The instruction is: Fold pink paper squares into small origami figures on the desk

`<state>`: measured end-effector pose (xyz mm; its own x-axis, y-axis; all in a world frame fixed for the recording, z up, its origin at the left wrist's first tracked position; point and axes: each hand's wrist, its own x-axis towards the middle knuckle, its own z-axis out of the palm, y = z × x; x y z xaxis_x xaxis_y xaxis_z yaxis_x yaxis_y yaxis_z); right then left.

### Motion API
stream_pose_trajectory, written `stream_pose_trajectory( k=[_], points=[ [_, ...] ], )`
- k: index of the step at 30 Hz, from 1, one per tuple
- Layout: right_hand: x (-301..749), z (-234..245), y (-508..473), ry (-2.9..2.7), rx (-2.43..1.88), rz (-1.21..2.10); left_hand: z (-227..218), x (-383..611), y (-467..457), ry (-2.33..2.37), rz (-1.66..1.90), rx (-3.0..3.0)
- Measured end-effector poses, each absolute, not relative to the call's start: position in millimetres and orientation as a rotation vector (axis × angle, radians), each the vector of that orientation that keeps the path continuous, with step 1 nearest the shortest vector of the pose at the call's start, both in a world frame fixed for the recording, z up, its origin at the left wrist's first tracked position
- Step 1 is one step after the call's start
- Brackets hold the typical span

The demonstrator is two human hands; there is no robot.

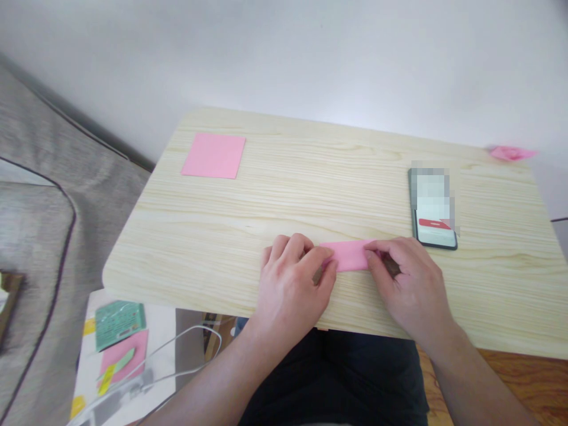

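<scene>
Pale wood table point(266, 201) against a white wall, head view: folded pink paper point(349, 255) lies flat near the front edge, one end pinched by the left hand point(290, 283), the other by the right hand point(409, 285), fingers curled close. Phone point(437, 235) just beyond the right hand, screen unreadable; pink sheet point(213, 155) far left; folded pink piece point(510, 153) at the far right corner. Green packet point(119, 322) below left, print too small to read.

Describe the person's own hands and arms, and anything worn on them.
The left hand and right hand are bare: no gloves, rings or watch visible. The left forearm and right forearm are uncovered, with no sleeve in view.
</scene>
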<state>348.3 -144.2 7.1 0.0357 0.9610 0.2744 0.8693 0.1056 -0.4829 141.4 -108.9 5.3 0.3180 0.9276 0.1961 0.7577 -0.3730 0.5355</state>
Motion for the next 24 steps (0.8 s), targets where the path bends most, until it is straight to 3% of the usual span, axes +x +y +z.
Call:
stream_pose_trajectory(
  k=[24],
  points=[
    [347.1, -1.8, -153.6, -1.797, -1.773, 0.145, 5.6, 140.6, -110.9, 1.513, 0.655, 2.312]
  ],
)
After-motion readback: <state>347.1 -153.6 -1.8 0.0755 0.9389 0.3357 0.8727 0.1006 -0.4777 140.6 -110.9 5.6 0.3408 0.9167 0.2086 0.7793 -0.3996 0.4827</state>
